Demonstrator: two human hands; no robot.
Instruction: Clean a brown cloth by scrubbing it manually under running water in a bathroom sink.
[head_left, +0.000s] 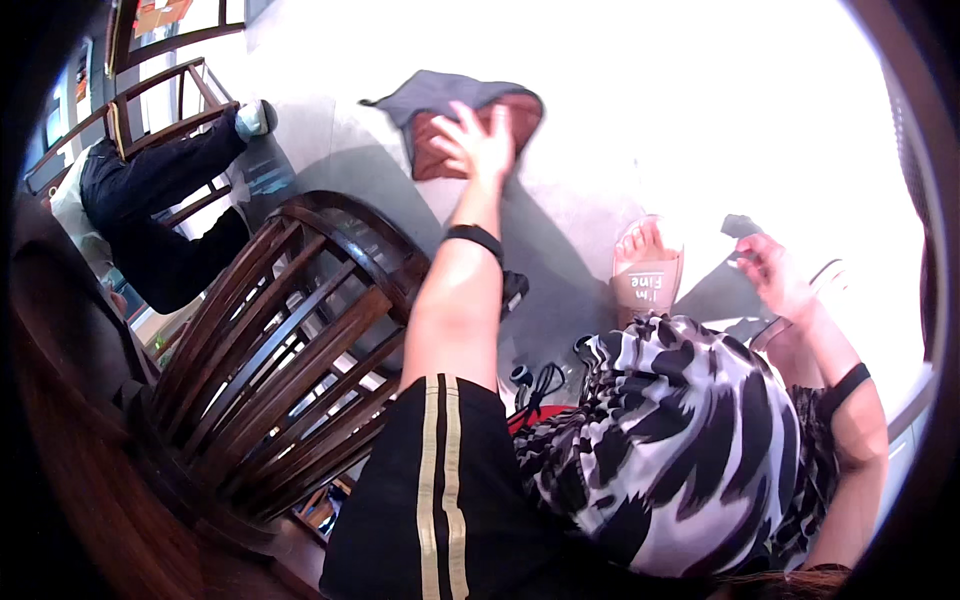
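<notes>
My left hand is stretched out in front of me, its fingers spread across a grey and reddish-brown cloth item with a dark edge. Whether that item is a cloth or a soft bag is hard to tell, as the hand covers part of it. To the right, my right hand hangs above the pale floor with loosely bent fingers and nothing visible in them. Below it is my black-and-white patterned clothing. One foot in a sandal bearing writing stands between the two hands.
A dark wooden chair with a slatted back stands close by my left arm. Beyond it, a seated person in dark trousers extends a foot. More wooden chair frames stand at the upper left. Strong light washes out the floor at the right.
</notes>
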